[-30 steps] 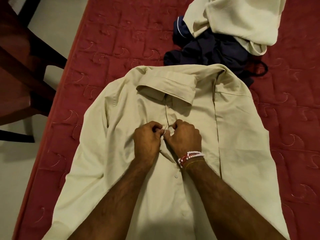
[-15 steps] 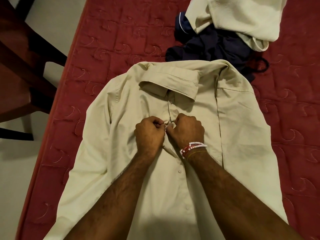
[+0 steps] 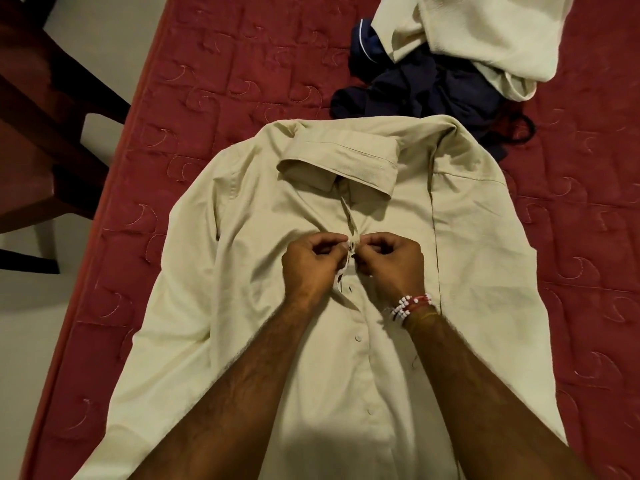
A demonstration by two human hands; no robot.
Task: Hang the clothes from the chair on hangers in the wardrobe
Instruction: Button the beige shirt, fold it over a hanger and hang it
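A cream collared shirt (image 3: pixel 242 271) lies front up on the red quilted mattress (image 3: pixel 242 81), collar away from me. My left hand (image 3: pixel 310 268) and my right hand (image 3: pixel 393 265) meet at the button placket just below the collar. Each hand pinches one edge of the placket between thumb and curled fingers. A beaded bracelet sits on my right wrist. Buttons lower on the placket show between my forearms. No hanger or wardrobe is in view.
A crumpled dark navy garment (image 3: pixel 426 91) and another cream garment (image 3: pixel 485 36) lie on the mattress behind the shirt. A dark wooden chair (image 3: pixel 38 140) stands on the pale floor (image 3: pixel 20 341) at the left, close to the mattress edge.
Both hands have stayed at the same spot on the placket, working its edges. My fingers have turned up slightly, and the placket fabric between them is more bunched.
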